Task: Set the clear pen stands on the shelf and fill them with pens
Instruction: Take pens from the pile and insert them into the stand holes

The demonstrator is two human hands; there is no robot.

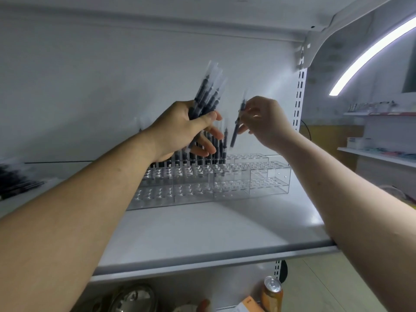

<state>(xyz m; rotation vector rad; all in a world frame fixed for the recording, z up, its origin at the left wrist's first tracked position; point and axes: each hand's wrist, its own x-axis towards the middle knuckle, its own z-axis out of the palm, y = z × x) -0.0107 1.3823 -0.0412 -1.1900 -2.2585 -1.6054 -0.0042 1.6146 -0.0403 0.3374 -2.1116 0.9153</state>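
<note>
Our white shelf (202,226) holds the clear stands (258,176), which sit side by side near its back wall. We hold our left hand (177,131) up above the left part of the stands. Its fingers and thumb are curled tight round a bunch (207,93) of dark pens in clear wraps, and they fan out upward. We hold our right hand (265,124) above the middle of the stands, just right of the bunch. Its thumb and fingers pinch one pen (236,129), which hangs tilted with its low end toward the stands. A row of pens (202,154) stands upright in the back holes on the left side of the stands. Far left of the stands lies a blurry pile (13,179) of more dark pens. Below the stands, under the shelf, we see a can (271,293).
</note>
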